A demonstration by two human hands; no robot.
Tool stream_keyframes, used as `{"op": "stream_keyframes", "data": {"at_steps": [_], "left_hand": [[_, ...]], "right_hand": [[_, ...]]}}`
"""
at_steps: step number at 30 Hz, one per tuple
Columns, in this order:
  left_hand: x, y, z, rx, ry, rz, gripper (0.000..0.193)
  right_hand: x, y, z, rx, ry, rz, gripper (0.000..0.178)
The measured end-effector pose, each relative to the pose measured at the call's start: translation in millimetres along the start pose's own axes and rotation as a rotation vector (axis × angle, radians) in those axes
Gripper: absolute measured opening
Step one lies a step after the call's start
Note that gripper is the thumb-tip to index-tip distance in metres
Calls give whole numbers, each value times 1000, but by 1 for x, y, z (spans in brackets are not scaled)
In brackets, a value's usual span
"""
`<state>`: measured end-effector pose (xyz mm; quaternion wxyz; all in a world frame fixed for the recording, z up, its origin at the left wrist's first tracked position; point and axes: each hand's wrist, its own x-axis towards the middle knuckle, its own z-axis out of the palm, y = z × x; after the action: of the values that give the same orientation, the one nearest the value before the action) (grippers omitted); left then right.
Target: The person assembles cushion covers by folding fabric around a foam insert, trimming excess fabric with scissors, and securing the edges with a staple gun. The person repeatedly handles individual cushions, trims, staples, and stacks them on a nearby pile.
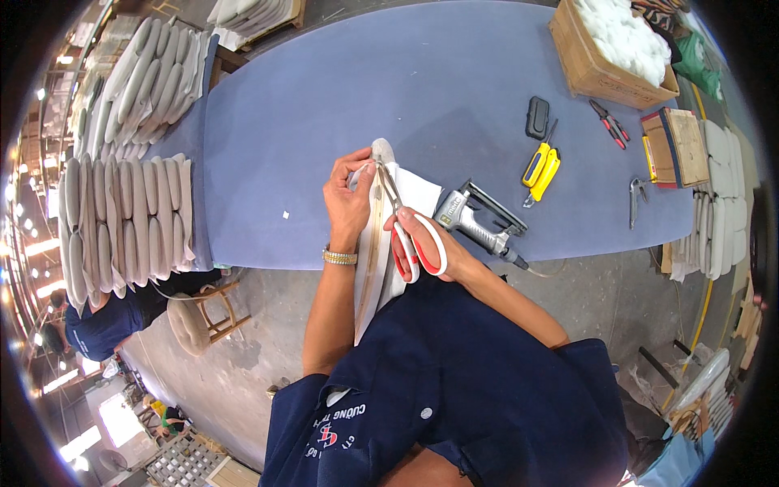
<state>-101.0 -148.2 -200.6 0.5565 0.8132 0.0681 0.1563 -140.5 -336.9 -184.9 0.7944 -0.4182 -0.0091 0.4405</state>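
My left hand [349, 199] pinches the edge of a long piece of light fabric [369, 280], which has a tan strip along it and a rounded grey padded end at the top. The fabric runs down from the table edge to my shirt. In my right hand [442, 247] are scissors [412, 250] with red and white handles, my fingers through the loops. Their blades point up and lie against the fabric beside my left fingers; whether they are parted cannot be made out. White cloth shows behind the blades. A silver staple gun [479, 221] lies just right of my right hand.
On the blue table [300, 122] lie a yellow cutter [545, 176], a black case [537, 118], red-handled pliers [608, 124] and a grey metal tool [635, 203]. A cardboard box [580, 61] holds white stuffing. Grey cushions [130, 219] are stacked left, near a person [101, 329] and a stool [215, 325].
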Motion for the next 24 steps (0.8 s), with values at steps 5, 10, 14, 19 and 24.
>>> {"op": "stream_keyframes", "data": {"at_steps": [5,10,14,19,24], "left_hand": [[0,-4,-1,-62,-14,-6,10],[-5,17,-8,66,-78,-27,10],[-9,14,-7,79,-43,24,10],[-9,11,-4,100,-10,58,9],[-8,10,-2,149,2,91,8]], "right_hand": [[2,1,4,10,20,-27,56],[1,1,8,-166,55,-70,52],[4,-1,10,-108,49,-45,51],[9,0,8,-27,63,-33,50],[9,-6,15,-88,122,-14,44]]}}
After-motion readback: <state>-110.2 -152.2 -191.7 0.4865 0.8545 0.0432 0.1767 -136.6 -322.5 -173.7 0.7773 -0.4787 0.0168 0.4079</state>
